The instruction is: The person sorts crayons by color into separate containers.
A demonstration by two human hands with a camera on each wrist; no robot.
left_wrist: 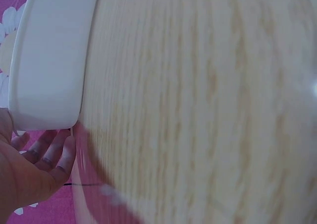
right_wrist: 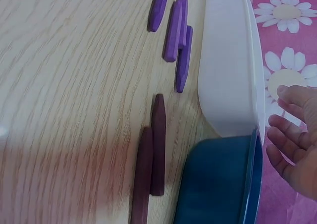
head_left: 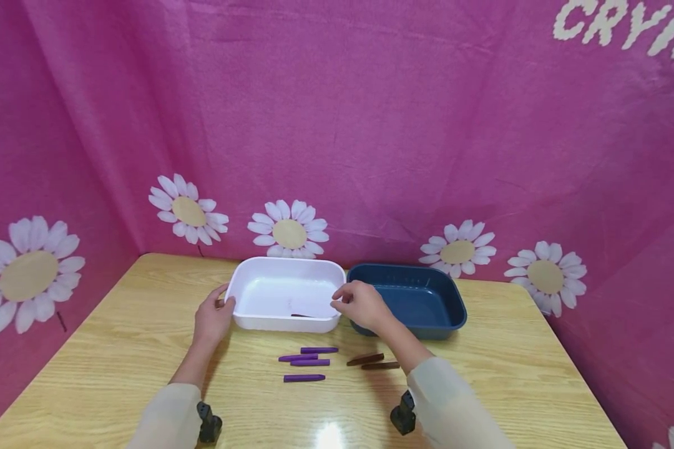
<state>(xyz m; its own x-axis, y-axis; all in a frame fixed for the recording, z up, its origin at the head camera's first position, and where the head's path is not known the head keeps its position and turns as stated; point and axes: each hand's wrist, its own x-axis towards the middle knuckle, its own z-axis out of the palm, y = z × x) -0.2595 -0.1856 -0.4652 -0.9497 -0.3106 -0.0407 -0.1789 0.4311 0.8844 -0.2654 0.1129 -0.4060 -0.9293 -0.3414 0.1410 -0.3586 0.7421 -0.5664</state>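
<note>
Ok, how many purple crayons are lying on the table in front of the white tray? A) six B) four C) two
B: four purple crayons lie on the table in front of the white tray, left of two brown crayons.

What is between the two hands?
The white tub sits between the left hand and the right hand, as the head view shows.
</note>
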